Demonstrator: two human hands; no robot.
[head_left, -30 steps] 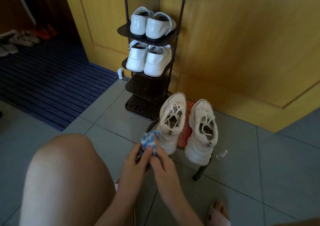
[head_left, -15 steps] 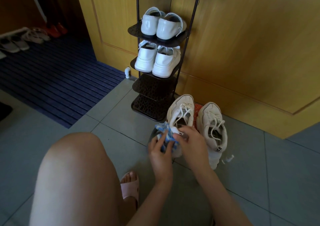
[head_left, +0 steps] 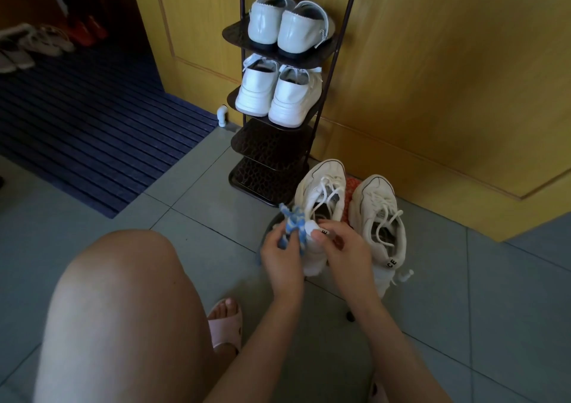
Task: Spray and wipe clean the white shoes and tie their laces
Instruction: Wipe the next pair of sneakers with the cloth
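A person's left hand point(head_left: 279, 257) grips a bunched blue-and-white cloth point(head_left: 292, 228) against the heel of a white sneaker point(head_left: 321, 186) while the right hand point(head_left: 347, 252) pinches the same heel, thumb on its pull tab; wiping appears barely begun, and whether any spray has gone on cannot be told. Just right of the hands a second sneaker point(head_left: 378, 204) awaits its turn, and the laces point(head_left: 329, 190) on both hang loose and untied, so most of the job looks left to do. Both shoes rest on a low stool point(head_left: 350, 316) with an orange cushion point(head_left: 349, 194); a small white object point(head_left: 406, 276), possibly the sprayer, lies beside the second sneaker. Beyond the hands a dark shoe rack point(head_left: 268, 152) holds white loafers point(head_left: 287, 25) and white trainers point(head_left: 275, 96), well apart from the work, while a bare knee point(head_left: 123, 294) crowds the near left
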